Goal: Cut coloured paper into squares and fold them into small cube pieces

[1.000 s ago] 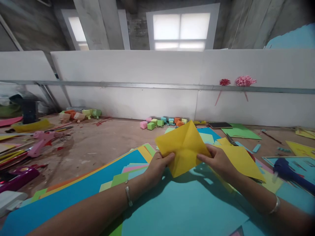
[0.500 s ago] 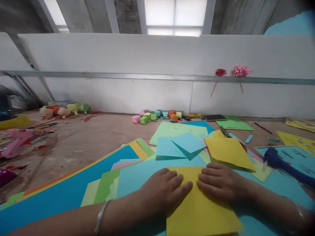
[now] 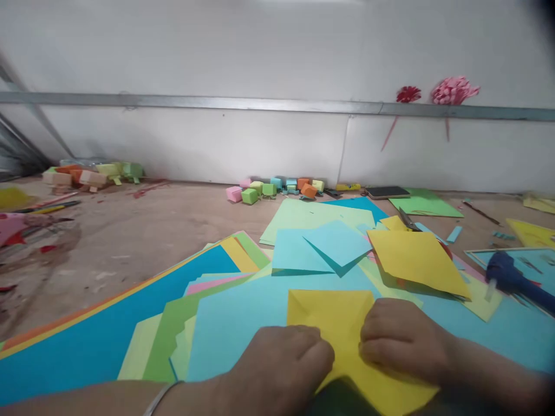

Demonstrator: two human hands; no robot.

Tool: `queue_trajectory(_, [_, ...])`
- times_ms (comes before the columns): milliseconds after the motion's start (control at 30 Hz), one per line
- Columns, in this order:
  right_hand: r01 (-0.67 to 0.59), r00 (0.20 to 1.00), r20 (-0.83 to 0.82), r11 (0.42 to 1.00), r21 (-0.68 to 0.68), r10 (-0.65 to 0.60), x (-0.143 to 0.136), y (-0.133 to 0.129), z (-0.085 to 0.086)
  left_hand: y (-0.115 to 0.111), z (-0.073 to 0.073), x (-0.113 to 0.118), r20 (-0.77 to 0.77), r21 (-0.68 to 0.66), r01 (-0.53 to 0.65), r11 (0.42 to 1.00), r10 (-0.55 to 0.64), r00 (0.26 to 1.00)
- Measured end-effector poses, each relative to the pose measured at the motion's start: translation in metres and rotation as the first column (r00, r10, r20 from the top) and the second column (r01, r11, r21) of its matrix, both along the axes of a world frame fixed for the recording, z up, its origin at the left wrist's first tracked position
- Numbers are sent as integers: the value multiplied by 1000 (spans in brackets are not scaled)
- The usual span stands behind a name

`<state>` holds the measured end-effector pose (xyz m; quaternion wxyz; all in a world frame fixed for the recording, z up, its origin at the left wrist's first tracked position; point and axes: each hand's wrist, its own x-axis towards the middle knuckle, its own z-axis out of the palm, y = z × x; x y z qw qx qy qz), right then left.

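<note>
A yellow paper sheet (image 3: 342, 323) lies low in the middle, its near edge lifted above a dark gap. On its left side my left hand (image 3: 286, 364) is closed, fingers curled over the paper. My right hand (image 3: 403, 338) grips the right side of the same sheet with bent fingers. Beneath is a light blue sheet (image 3: 229, 312). Just beyond rest folded light blue papers (image 3: 299, 251) and, to the right, another folded yellow paper (image 3: 416, 260). Both thumbs are mostly hidden.
Stacked coloured sheets (image 3: 108, 323) spread left. Scissors (image 3: 407, 219) and a dark blue glue gun (image 3: 511, 277) lie right. Small paper cubes (image 3: 249, 196) stand by the white wall, near a black flat object (image 3: 387, 192). A pink tool (image 3: 13, 226) is at far left.
The view has tilted down. My hands have gone from lying flatter on the yellow sheet to curled fingers at its sides, and its near edge has risen.
</note>
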<state>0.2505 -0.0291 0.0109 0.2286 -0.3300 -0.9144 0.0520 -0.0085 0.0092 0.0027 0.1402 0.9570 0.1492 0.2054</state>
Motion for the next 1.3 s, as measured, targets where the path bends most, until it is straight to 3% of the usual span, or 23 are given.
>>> queue_trajectory(100, [51, 985, -149, 965, -258, -92, 1, 2, 4, 7, 6, -1, 33, -195, -187, 963, 197, 980])
queue_trajectory(200, [197, 923, -205, 858, -474, -325, -1, 9, 9, 17, 12, 4, 27, -358, -280, 891, 309, 951])
queue_trajectory(267, [312, 867, -178, 786, -534, -465, -5, 12, 7, 23, 12, 7, -3, -399, -287, 871, 311, 950])
queue_trajectory(333, [438, 816, -124, 744, -506, -564, -8, 14, 2, 29, 10, 9, -30, -345, -320, 882, 331, 943])
queue_trajectory(400, [510, 808, -79, 760, -403, -584, -11, 13, -3, 33, 6, 9, -36, -239, -362, 901, 364, 931])
queue_trajectory(500, [494, 854, -70, 845, -205, -516, -11, 12, -7, 34, 3, 9, -64, -152, -376, 914, 371, 926])
queue_trajectory(633, [413, 904, -88, 908, -76, -419, -8, 14, -8, 30, 6, 8, -142, -178, -385, 906, 363, 921])
queue_trajectory(767, [357, 931, -74, 934, -25, -358, -5, 18, -10, 29, 9, 8, -141, -284, -431, 856, 407, 902])
queue_trajectory(867, [346, 933, -83, 937, -53, -349, -4, 21, -8, 33, 9, 9, -103, -443, -416, 794, 415, 904])
queue_trajectory(1000, [423, 874, -163, 881, -212, -459, -5, 23, 1, 38, 9, 11, 84, -590, -350, 728, 486, 870])
queue_trajectory(1167, [508, 771, -247, 801, -316, -587, -7, 25, 8, 42, 8, 11, 235, -517, -341, 785, 513, 825])
queue_trajectory(1300, [496, 731, -345, 806, -323, -589, -9, 23, 6, 44, 8, 10, 211, -454, -322, 831, 452, 867])
